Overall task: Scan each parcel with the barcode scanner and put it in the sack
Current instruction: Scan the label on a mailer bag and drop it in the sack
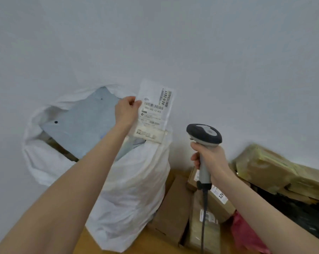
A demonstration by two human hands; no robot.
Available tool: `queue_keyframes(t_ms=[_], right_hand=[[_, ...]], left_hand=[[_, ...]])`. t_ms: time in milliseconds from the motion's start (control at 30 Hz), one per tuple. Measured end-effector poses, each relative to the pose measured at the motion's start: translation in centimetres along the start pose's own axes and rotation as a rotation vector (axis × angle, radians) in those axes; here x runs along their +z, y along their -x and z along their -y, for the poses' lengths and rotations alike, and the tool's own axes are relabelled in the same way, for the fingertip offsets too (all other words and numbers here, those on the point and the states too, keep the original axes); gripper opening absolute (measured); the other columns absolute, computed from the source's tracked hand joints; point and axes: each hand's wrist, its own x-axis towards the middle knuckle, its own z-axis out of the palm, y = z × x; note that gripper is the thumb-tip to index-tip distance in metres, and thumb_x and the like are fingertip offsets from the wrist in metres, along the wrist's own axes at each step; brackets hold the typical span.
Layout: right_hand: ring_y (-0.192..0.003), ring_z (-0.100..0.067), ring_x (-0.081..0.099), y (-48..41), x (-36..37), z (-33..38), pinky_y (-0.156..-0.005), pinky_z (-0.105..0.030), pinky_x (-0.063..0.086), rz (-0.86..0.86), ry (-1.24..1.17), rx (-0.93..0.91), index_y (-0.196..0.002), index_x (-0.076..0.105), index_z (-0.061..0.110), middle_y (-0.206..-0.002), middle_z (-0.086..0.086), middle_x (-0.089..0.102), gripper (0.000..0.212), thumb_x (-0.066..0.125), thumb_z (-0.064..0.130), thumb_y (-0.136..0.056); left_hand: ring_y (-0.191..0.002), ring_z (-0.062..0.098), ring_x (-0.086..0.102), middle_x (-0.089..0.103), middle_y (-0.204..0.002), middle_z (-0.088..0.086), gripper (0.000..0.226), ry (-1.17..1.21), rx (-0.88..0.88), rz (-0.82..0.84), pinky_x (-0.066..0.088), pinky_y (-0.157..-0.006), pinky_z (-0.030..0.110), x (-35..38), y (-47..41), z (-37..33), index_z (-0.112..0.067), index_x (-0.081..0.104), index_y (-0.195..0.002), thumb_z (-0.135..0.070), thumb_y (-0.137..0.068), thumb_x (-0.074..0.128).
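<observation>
**Left hand.** The left hand [126, 110] is raised over the mouth of the white woven plastic sack [133, 189]. Thumb and curled fingers pinch the left edge of a white flat plastic mailer parcel [155, 110]. The parcel is held roughly upright. Its printed shipping label, with barcodes, faces the camera. Its lower edge sits at the sack's right rim; whether it touches the rim cannot be told.

**Right hand.** The right hand [210, 160] is wrapped fully round the handle of a grey handheld barcode scanner [204, 134] with a dark head. The scanner head is to the right of and lower than the parcel, near it but not touching. A black cable [203, 217] runs down from the base of the handle.

**Sack.** The sack stands open against the white wall [155, 33] on a wooden surface [146, 244]. A grey-blue flat mailer [78, 121] lies inside, at its mouth.

**Remaining items.** To the right of the sack are:
- a plain brown cardboard box [171, 208], just beside the sack;
- a brown cardboard box marked "12V" [219, 198], beneath the right forearm;
- a tape-wrapped brown parcel [265, 165], further right against the wall;
- a red plastic bag [246, 233], at the lower right.
</observation>
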Motion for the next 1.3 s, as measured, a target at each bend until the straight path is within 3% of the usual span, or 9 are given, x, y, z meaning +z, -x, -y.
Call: queue_keyframes(t_ms=[167,300,433,533,633,800,1067,1200,1300], right_hand=[[-0.042,-0.013,0.055,-2.8,5.2,-0.5,-0.045,-0.024,0.047,0.018,0.001,0.024,-0.083,0.065,0.007,-0.058,-0.008,0.066,0.014,0.073,0.019,-0.085],[-0.042,-0.014,0.055,-4.2,7.8,-2.0,-0.046,-0.025,0.048,0.02,0.003,0.064,-0.086,0.065,0.007,-0.057,-0.007,0.067,0.014,0.073,0.018,-0.085],[-0.041,-0.013,0.056,-4.7,8.5,-3.4,-0.045,-0.024,0.049,-0.014,0.0,0.12,-0.087,0.064,0.006,-0.056,-0.007,0.067,0.015,0.073,0.019,-0.084],[-0.041,-0.013,0.056,-4.6,7.8,-3.9,-0.043,-0.024,0.048,-0.041,-0.028,0.147,-0.09,0.064,0.004,-0.054,-0.007,0.066,0.017,0.073,0.019,-0.084],[-0.039,-0.013,0.056,-4.0,6.7,-3.9,-0.041,-0.023,0.048,-0.079,-0.062,0.163,-0.089,0.063,0.004,-0.054,-0.007,0.065,0.018,0.073,0.018,-0.085],[-0.046,-0.017,0.056,-2.4,2.4,-4.5,-0.047,-0.026,0.049,-0.144,-0.085,0.185,-0.087,0.063,0.004,-0.056,-0.008,0.065,0.014,0.071,0.016,-0.086],[-0.036,-0.014,0.05,1.0,-12.2,-9.2,-0.039,-0.023,0.042,-0.49,-0.142,0.324,-0.081,0.063,-0.001,-0.046,-0.006,0.058,0.015,0.069,0.012,-0.087],[-0.036,-0.013,0.05,2.2,-18.3,-10.1,-0.041,-0.024,0.043,-0.629,-0.142,0.35,-0.071,0.063,0.004,-0.046,-0.004,0.059,0.021,0.068,0.014,-0.089],[-0.037,-0.015,0.051,2.9,-21.7,-10.0,-0.04,-0.024,0.045,-0.701,-0.18,0.33,-0.076,0.064,0.002,-0.048,-0.007,0.059,0.016,0.069,0.011,-0.088]], left_hand=[[-0.098,0.032,0.062,0.069,-0.099,0.01,0.02,-0.362,-0.027,-0.051,0.038,-0.074,0.031,-5.0,-4.3,6.7,-0.012,0.068,-0.107,-0.022,-0.093,0.057],[-0.118,0.034,0.051,0.053,-0.129,0.013,0.07,-0.632,-0.11,0.253,0.043,-0.087,0.041,-3.6,-3.5,11.3,-0.023,0.033,-0.144,-0.03,-0.086,0.069],[-0.139,0.033,0.024,0.021,-0.155,0.009,0.091,-0.837,-0.114,0.432,0.031,-0.106,0.049,-1.5,-2.0,13.2,-0.02,0.02,-0.148,-0.037,-0.078,0.075],[-0.146,0.03,0.011,0.01,-0.159,0.014,0.09,-0.751,-0.082,0.351,0.02,-0.113,0.047,-0.7,-2.3,11.7,-0.016,0.018,-0.151,-0.029,-0.08,0.071],[-0.143,0.029,0.02,0.019,-0.156,0.014,0.076,-0.609,0.103,0.26,0.025,-0.111,0.04,1.5,-2.0,7.8,-0.015,0.026,-0.149,-0.022,-0.084,0.063],[-0.133,0.028,0.035,0.035,-0.146,0.011,0.059,-0.402,0.353,0.306,0.037,-0.102,0.039,9.4,2.5,1.7,-0.013,0.04,-0.142,-0.016,-0.086,0.058],[-0.127,0.024,0.04,0.041,-0.138,0.006,0.054,-0.322,0.446,0.819,0.04,-0.1,0.037,24.7,17.9,0.3,-0.018,0.047,-0.136,-0.024,-0.086,0.064],[-0.127,0.024,0.041,0.041,-0.137,0.005,0.079,-0.285,0.397,1.108,0.039,-0.102,0.038,29.9,24.3,0.0,-0.02,0.041,-0.142,-0.049,-0.076,0.075],[-0.135,0.026,0.035,0.032,-0.15,0.005,0.096,-0.196,0.513,1.248,0.035,-0.108,0.041,33.2,29.1,-2.4,-0.021,0.028,-0.15,-0.052,-0.073,0.074]])
